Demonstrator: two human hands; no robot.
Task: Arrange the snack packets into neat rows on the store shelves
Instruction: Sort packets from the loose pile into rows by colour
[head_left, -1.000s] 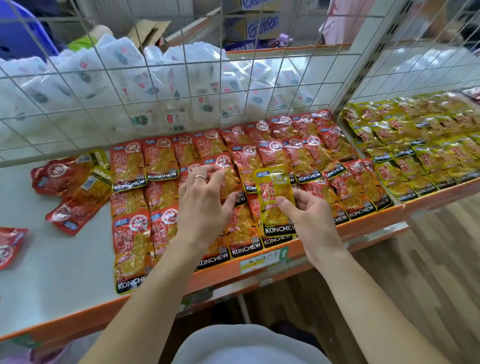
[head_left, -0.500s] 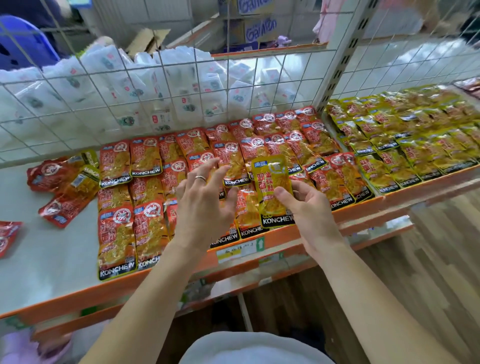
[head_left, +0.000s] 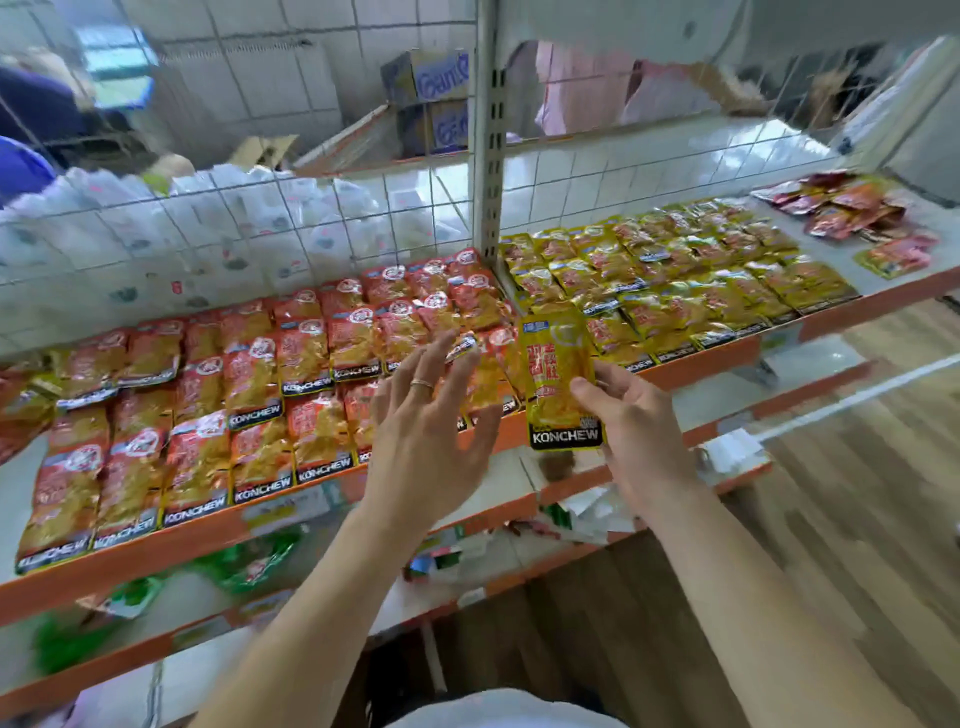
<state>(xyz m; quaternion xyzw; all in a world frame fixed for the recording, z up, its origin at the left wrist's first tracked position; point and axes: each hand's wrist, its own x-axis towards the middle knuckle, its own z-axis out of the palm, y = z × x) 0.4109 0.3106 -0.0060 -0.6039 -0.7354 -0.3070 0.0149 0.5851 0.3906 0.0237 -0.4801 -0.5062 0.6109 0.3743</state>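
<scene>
Sorting step: our right hand (head_left: 640, 431) pinches a stray yellow packet (head_left: 556, 364) beside the red rows (head_left: 249, 395); our left hand (head_left: 426, 431) hovers, fingers spread. Next, we judge, it belongs among the yellow rows (head_left: 685, 291).

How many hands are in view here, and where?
2. The left hand is spread open above the red packets; the right hand holds a yellow packet beside it. No others visible.

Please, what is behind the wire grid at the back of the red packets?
Behind the wire grid lies a heap of white bags. Farther back stand cardboard boxes. The bags cover whatever is under them.
</scene>
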